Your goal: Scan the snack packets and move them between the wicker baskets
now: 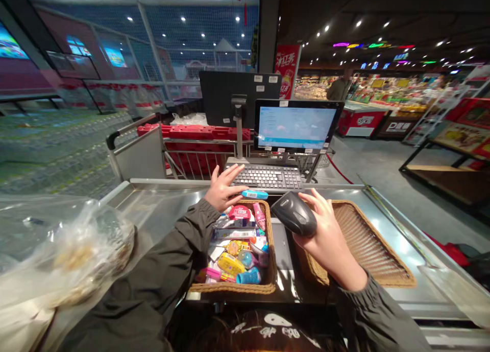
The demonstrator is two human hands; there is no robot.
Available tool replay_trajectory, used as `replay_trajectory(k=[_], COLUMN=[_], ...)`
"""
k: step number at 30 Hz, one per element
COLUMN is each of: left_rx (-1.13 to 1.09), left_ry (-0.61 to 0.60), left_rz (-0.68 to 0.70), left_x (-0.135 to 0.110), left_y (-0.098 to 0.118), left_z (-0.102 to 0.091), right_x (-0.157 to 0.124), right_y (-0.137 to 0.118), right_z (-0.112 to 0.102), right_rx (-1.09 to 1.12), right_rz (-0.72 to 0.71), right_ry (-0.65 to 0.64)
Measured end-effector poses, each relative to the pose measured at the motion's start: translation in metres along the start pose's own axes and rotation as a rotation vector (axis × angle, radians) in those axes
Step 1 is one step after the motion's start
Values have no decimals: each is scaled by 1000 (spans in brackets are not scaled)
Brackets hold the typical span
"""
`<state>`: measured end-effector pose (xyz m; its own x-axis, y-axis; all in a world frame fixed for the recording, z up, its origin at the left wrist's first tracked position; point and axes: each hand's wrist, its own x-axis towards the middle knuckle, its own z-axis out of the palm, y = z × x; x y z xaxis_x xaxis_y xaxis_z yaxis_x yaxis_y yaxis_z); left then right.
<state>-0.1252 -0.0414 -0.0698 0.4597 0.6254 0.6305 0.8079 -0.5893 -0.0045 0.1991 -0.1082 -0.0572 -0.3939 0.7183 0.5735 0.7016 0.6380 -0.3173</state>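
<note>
My left hand (pixel 224 189) is over the far end of the left wicker basket (pixel 272 260), some fingers spread. Pinched at its fingertips is a small, slim blue item with a white barcode label (pixel 255 194). Below lie colourful small goods: a yellow packet (pixel 230 263), a pink bottle (pixel 259 216), a blue ribbed piece (pixel 248 276) and a round red-pink container (pixel 240 212). My right hand (pixel 325 234) is wrapped round a black handheld barcode scanner (pixel 294 213), its head towards the blue item. The scanner's handle is mostly hidden by my palm.
A second wicker basket (pixel 369 244) sits right, partly behind my right hand. Beyond are a keyboard (pixel 268 177), a lit monitor (pixel 296 125) and another screen's dark back (pixel 229 99). Clear plastic bags (pixel 72 244) lie left on the metal counter (pixel 151 201). A person (pixel 339 89) stands far off.
</note>
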Motion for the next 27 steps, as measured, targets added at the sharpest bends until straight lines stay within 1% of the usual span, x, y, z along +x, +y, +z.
replay_trajectory(k=[4, 7, 9, 12, 14, 17, 19, 21, 24, 27], left_rx=[-14, -35, -50, -67, -74, -73, -61, -51, -80, -139], left_ry=[-139, -239, -285, -335, -383, -504, -584, -637, -657, -627], left_rz=[-11, -29, -42, -54, -48, -38, -31, -21, 19, 110], left_x=[-40, -64, -75, -85, -88, -89, -87, -82, -71, -52], left_y=[-1, 2, 5, 10, 14, 21, 26, 32, 42, 57], left_z=[13, 24, 30, 35, 36, 36, 34, 29, 21, 20], right_x=[-6, -10, -11, -12, -12, -14, -15, -18, -24, -32], right_y=[1, 2, 2, 1, 0, 1, 3, 7, 19, 36], right_z=[15, 23, 26, 28, 29, 29, 28, 26, 19, 9], right_rx=[33, 52, 61, 69, 72, 71, 69, 64, 40, 1], right_rz=[30, 60, 75, 85, 86, 88, 93, 104, 138, 194], right_ry=[-54, -82, -91, -103, -111, -122, -120, -109, -102, -81])
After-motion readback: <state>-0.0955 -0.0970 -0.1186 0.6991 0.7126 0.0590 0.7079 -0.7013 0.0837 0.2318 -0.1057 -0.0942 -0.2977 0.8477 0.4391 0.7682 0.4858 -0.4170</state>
